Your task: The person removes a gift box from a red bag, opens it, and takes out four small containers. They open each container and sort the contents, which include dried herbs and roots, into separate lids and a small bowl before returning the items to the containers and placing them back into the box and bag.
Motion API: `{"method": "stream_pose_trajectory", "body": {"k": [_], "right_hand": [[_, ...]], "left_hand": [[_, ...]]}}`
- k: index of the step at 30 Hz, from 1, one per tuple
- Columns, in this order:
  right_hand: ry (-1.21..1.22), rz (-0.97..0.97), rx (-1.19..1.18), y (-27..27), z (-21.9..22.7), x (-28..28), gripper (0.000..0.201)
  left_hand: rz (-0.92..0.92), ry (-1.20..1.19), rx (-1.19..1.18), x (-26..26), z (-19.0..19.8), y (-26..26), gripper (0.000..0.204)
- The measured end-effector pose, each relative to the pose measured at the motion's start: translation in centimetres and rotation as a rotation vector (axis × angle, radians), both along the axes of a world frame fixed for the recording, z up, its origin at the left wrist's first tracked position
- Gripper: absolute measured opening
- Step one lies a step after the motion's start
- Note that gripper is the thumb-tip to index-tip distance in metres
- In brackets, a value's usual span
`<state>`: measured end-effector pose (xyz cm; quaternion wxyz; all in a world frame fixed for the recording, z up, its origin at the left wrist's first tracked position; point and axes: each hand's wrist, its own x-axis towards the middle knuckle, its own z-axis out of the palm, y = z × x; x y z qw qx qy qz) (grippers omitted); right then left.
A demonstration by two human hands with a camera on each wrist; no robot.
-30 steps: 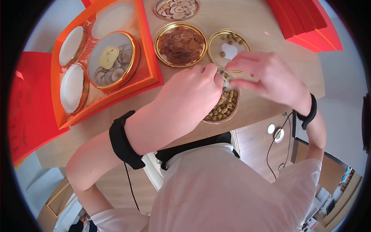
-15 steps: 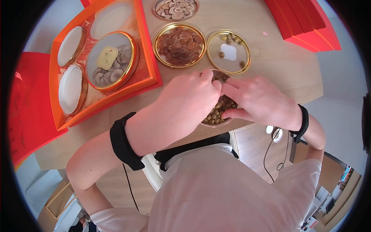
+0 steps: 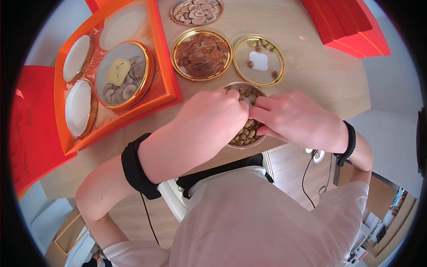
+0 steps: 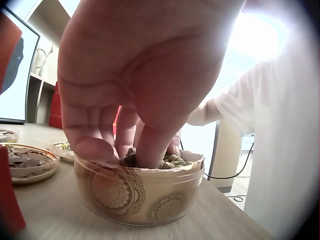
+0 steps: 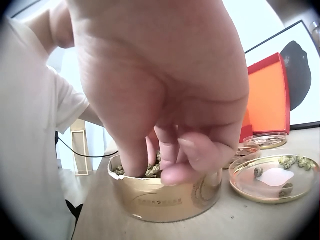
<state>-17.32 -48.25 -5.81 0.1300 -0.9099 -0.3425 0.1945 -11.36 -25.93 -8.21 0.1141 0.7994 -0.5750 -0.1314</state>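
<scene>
A round tub [image 5: 160,200] with a gold printed wall holds many dried, tightly curled greenish-brown balls [image 3: 241,139]. My left hand [image 3: 211,113] reaches over it from the left, its thumb and forefinger down among the balls and its other fingers bent at the rim. From the right, my right hand [image 3: 304,120] dips its thumb and forefinger [image 3: 262,115] into the same tub, pinching at the balls. Both hands' fingertips are close together there and partly hidden by the balls. Beyond the tub, a gold-rimmed clear lid [image 3: 267,75] carries several balls and a white label.
Behind stand a gold-rimmed dish of brown flakes [image 3: 202,55] and a dish of pale slices [image 3: 198,12]. At left is an orange tray [image 3: 173,86] with white-topped tubs and a lidded tub [image 3: 120,75]. A red box [image 3: 351,26] sits at the far right.
My right hand has come down and leftward from beside the lid into the tub. The left hand stays over the tub. An extra ball shows at the lid's right side.
</scene>
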Motion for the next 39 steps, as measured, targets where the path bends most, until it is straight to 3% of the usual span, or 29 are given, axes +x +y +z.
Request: {"method": "stream_pose_trajectory", "body": {"k": [6,24,27,39], "right_hand": [[-0.068,0.031,-0.103,0.3,-0.1,-0.3,0.017],[-0.146,0.073,0.078,0.3,-1.9,0.3,0.011],[-0.131,0.087,0.056,0.1,-1.5,0.3,0.011],[-0.045,0.048,0.105,0.2,-1.2,0.4,0.010]], "left_hand": [[0.013,0.019,-0.056,-0.4,-0.2,0.1,0.015],[0.021,0.025,-0.041,0.1,-0.2,1.1,0.009],[0.023,0.049,0.057,0.1,-0.1,1.0,0.008],[0.017,0.026,-0.010,0.1,0.0,1.5,0.012]]}}
